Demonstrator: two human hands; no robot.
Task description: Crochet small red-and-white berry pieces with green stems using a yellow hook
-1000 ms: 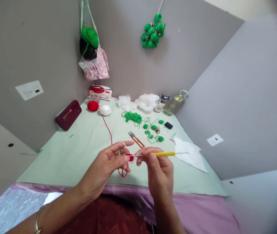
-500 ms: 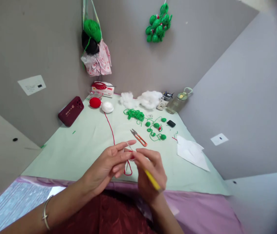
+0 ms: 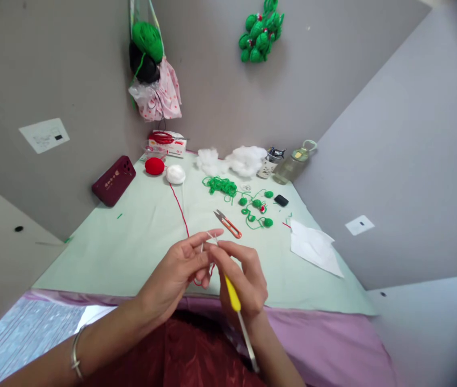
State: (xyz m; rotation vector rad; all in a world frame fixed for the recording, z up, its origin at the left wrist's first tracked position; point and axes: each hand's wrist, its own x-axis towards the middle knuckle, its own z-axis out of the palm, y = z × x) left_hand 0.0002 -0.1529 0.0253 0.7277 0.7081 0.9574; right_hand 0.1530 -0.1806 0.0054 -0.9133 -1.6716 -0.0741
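Observation:
My right hand (image 3: 245,277) is closed around a crochet hook with a yellow grip (image 3: 232,293); its metal shaft points back toward me. The hook's tip meets the fingers of my left hand (image 3: 186,263). That hand pinches a small piece of yarn work, mostly hidden by the fingers, with white yarn (image 3: 211,235) running over the raised index finger. Red yarn (image 3: 179,207) trails from the red ball (image 3: 154,166) to my left hand, and a loop hangs below the fingers. Thread snips (image 3: 228,223) lie just beyond my hands.
A white yarn ball (image 3: 175,174), white stuffing (image 3: 246,160), green yarn (image 3: 220,186) and small green crocheted balls (image 3: 268,222) lie farther back. A maroon phone (image 3: 114,181) leans at left. At right are a bottle (image 3: 291,166), a pen cup (image 3: 268,165) and white paper (image 3: 314,248).
My right hand has shifted slightly left and turned, so the hook's yellow grip and metal shaft now show more fully. The red loop below the fingers has drawn up. The view has tilted a little.

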